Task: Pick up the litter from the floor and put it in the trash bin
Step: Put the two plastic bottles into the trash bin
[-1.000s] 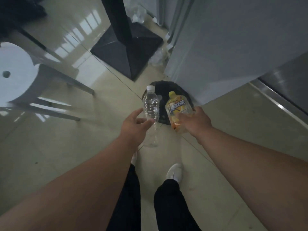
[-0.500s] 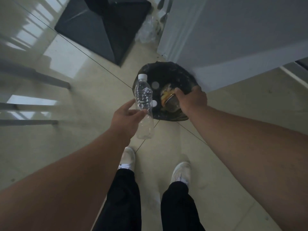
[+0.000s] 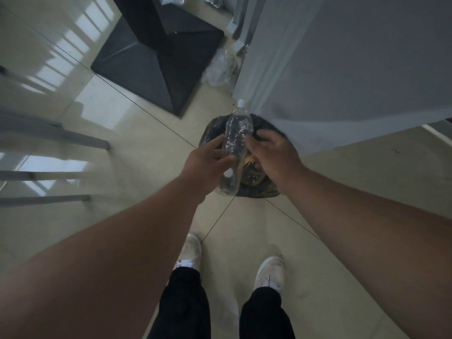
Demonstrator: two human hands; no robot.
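Left hand [image 3: 208, 165] grips clear plastic bottle [image 3: 234, 145] over black-lined round trash bin [image 3: 210, 129]; right hand [image 3: 274, 155], fingers relaxed, at bottle's 3 o'clock.

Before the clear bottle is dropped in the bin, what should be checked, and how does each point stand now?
1. Clear bottle is over the trash bin: ok.
2. Left hand has a firm grip on the bottle: ok, thumb and fingers pinch its body.
3. Right hand holds nothing: ok, fingers relaxed.
4. Right hand is out of the drop path: not ok, it hovers above the bin opening.
5. Yellow bottle lies inside the bin: ok, partly visible.
6. Room left in the bin: cannot tell.
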